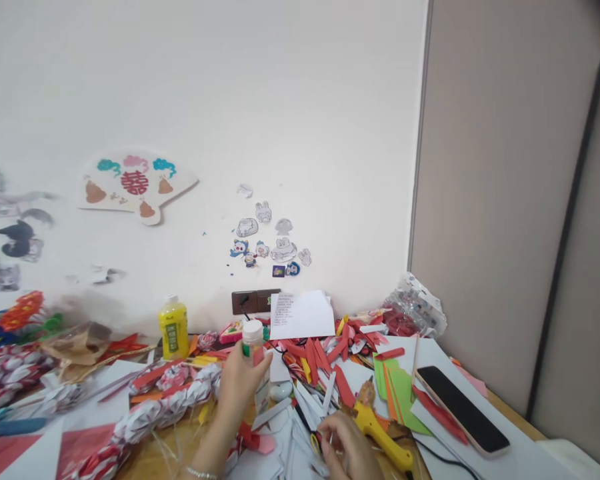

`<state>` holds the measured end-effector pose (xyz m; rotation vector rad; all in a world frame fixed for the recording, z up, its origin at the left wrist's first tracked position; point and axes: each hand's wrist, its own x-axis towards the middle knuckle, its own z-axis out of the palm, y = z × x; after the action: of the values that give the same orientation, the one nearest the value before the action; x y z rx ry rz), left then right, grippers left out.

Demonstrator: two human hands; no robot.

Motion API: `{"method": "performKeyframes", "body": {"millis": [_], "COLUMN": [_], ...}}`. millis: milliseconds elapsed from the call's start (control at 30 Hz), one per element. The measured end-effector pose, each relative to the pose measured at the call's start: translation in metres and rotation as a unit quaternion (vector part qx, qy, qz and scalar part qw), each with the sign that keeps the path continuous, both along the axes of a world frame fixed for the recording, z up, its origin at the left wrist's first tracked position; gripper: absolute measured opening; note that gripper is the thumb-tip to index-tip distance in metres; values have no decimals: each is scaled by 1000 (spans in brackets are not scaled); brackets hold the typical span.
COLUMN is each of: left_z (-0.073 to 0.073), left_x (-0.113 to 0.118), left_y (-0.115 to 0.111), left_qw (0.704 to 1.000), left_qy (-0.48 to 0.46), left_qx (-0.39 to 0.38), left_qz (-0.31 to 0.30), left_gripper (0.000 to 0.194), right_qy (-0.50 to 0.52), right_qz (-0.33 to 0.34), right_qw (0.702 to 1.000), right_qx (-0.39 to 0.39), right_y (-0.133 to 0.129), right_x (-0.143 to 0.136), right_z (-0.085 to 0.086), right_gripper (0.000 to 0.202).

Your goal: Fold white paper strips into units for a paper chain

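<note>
My left hand (243,383) reaches forward with its fingers and thumb around a small clear bottle (253,333) with a white cap, upright among the paper pieces. Low in the view, my right hand (347,445) is curled with its fingertips together; what they hold, if anything, is hidden. Touching or just beside those fingertips is a pair of scissors (314,440) with black and yellow handles, lying over white paper strips (297,430). A yellow hot glue gun (383,433) lies close to the right of my right hand.
Folded red paper pieces (320,360) cover the table's middle. A yellow glue bottle (174,330) stands at the back left, behind a red-and-white folded paper chain (165,403). On the right lie green paper (395,387) and a phone (463,410). A written sheet (303,315) leans against the wall.
</note>
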<state>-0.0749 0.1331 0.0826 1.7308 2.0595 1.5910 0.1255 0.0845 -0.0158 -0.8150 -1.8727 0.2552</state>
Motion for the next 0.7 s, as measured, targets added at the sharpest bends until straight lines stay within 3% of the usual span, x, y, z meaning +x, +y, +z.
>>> {"method": "performKeyframes", "body": {"millis": [67,167,233,300,367,500,633,700], "left_z": [3,16,27,35,39,39,44,46], "left_x": [8,23,37,53,68,91,93,86], "left_y": [-5,-23,-40,-58,-73,-91,-98,-103], "left_qw": [999,991,981,951,939,959,953,944], "left_qy": [42,106,148,250,265,202,181,161], "left_qx": [25,62,85,116,150,121,46,21], "left_qz": [-15,-52,-94,-138,-157,-156,-240,-288], "left_gripper": [21,23,28,31,28,12,14,13], "right_qy": [2,33,-10,-86,-155,-166,-158,-169], "right_qz": [-3,-77,-99,-109,-121,-176,-131,-100], "right_qw": [999,995,990,981,968,949,941,919], "right_qx": [34,62,96,135,153,200,271,343], "right_y": [0,-2,-6,-11,-17,-31,-39,-41], "right_x": [3,9,12,11,8,2,7,11], "right_z": [16,61,99,132,154,162,158,160], "right_gripper": [15,23,32,34,26,31,33,40]}}
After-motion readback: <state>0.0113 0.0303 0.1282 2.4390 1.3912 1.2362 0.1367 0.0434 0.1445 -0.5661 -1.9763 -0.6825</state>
